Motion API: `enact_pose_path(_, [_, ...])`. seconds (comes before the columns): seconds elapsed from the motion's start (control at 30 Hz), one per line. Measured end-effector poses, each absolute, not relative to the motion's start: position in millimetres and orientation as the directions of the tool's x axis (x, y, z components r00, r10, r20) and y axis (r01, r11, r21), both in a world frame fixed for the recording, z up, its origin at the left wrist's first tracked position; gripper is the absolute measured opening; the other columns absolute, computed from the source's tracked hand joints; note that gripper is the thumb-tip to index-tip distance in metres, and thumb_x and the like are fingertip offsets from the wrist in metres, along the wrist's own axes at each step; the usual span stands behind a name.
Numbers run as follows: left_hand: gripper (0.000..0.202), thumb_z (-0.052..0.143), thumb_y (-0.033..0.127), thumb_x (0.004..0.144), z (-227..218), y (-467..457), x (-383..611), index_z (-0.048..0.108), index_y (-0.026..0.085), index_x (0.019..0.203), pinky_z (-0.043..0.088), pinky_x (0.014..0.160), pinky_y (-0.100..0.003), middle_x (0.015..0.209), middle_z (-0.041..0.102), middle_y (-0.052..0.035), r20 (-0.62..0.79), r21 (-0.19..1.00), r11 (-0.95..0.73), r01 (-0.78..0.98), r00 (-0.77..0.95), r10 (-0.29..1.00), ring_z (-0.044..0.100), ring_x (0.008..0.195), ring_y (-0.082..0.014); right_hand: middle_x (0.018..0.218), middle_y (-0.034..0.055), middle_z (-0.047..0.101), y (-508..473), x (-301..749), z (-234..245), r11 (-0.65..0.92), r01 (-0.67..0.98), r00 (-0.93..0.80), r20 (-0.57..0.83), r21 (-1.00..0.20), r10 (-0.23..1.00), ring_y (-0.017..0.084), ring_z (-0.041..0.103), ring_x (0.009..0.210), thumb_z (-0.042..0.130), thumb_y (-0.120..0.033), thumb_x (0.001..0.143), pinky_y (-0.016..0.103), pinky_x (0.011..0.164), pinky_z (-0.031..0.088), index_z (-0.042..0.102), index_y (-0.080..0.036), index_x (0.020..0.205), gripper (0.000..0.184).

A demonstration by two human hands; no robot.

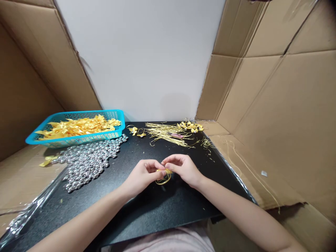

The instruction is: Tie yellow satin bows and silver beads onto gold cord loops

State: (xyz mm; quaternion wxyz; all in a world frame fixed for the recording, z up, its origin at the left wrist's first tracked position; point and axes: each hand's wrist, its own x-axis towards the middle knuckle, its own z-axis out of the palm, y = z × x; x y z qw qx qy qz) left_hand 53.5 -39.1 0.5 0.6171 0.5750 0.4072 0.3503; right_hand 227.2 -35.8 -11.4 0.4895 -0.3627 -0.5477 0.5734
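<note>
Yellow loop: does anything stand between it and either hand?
Nothing visible does. The left hand pinches the loop at its upper edge, and the right hand's fingertips are right at it. The cords lie farther back, out of the way.

Across our black tabletop [183,204] we see silver beads [89,161] spread at left; along the far side lie 2 yellow bows [133,130], gold cords [160,129], clustered bows [194,126] and tangled scraps [206,142].
</note>
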Motion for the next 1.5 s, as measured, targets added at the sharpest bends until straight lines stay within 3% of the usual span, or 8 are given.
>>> enact_pose_path(0.33, [0.022,0.078,0.030,0.063,-2.0,-38.7,54.9,0.064,0.013,0.064,0.040,0.054,-0.020,0.057,0.062,0.0021,-0.104,0.995,0.099,0.033,0.414,0.904,0.053,0.054,-0.0089,0.070,0.0012,0.070,-35.6,222.2,-11.8,0.124,-0.198,-0.183,0.161,-0.972,0.970,0.015,0.065,0.067,0.078,-0.043,0.065,0.030,0.070,0.052,0.066,-0.018,0.071,0.029])
enact_pose_path(0.57, [0.018,0.077,0.026,0.062,-7.5,-40.0,57.5,0.065,0.013,0.064,0.042,0.056,-0.021,0.058,0.065,0.0007,-0.154,0.988,0.145,0.053,0.433,0.888,0.055,0.053,-0.0093,0.070,-0.0011,0.070,-23.9,235.2,-0.8,0.137,-0.381,0.012,0.144,-0.914,0.990,0.013,0.067,0.066,0.083,-0.044,0.059,0.030,0.074,0.055,0.064,-0.018,0.074,0.035])
enact_pose_path(0.9, [0.023,0.080,0.030,0.062,-5.5,-39.1,55.9,0.067,0.013,0.068,0.047,0.060,-0.023,0.066,0.070,-0.0024,-0.138,0.990,0.127,0.054,0.407,0.903,0.061,0.059,-0.0119,0.074,0.0005,0.072,-31.5,234.4,2.1,0.066,-0.378,-0.128,0.123,-0.923,0.984,0.015,0.070,0.069,0.082,-0.041,0.062,0.032,0.077,0.055,0.065,-0.017,0.074,0.031])
enact_pose_path(1.07, [0.028,0.083,0.029,0.058,-3.7,-38.4,54.0,0.068,0.013,0.075,0.051,0.068,-0.027,0.072,0.073,-0.0032,-0.155,0.988,0.143,0.059,0.401,0.903,0.065,0.064,-0.0145,0.078,0.0022,0.073,-34.6,236.5,5.8,0.151,-0.302,-0.148,0.202,-0.941,0.968,0.016,0.068,0.074,0.079,-0.041,0.067,0.034,0.079,0.054,0.066,-0.019,0.074,0.026])
enact_pose_path(1.2, [0.030,0.083,0.030,0.056,-2.7,-39.4,54.8,0.068,0.013,0.076,0.052,0.066,-0.027,0.068,0.071,-0.0014,-0.119,0.993,0.105,0.058,0.396,0.910,0.064,0.062,-0.0141,0.086,0.0028,0.070,-38.4,236.9,6.9,0.200,-0.218,-0.206,0.245,-0.955,0.947,0.017,0.064,0.085,0.078,-0.039,0.067,0.032,0.079,0.052,0.069,-0.020,0.071,0.022])
enact_pose_path(1.37, [0.025,0.080,0.031,0.062,-5.1,-37.2,53.9,0.068,0.014,0.077,0.051,0.065,-0.026,0.071,0.071,-0.0022,-0.028,0.998,0.001,0.069,0.389,0.921,0.064,0.065,-0.0149,0.088,0.0027,0.069,-44.0,239.5,10.6,0.157,-0.292,-0.384,0.266,-0.943,0.884,0.016,0.063,0.083,0.077,-0.037,0.069,0.034,0.081,0.050,0.069,-0.020,0.069,0.019])
enact_pose_path(1.5, [0.025,0.077,0.031,0.067,-5.1,-35.9,51.7,0.070,0.012,0.082,0.051,0.067,-0.026,0.074,0.071,-0.0043,0.010,0.994,-0.048,0.098,0.351,0.936,0.065,0.069,-0.0161,0.085,0.0025,0.070,-43.6,244.0,12.3,0.243,-0.286,-0.361,0.339,-0.927,0.869,0.017,0.063,0.084,0.074,-0.035,0.074,0.036,0.084,0.049,0.070,-0.021,0.073,0.014])
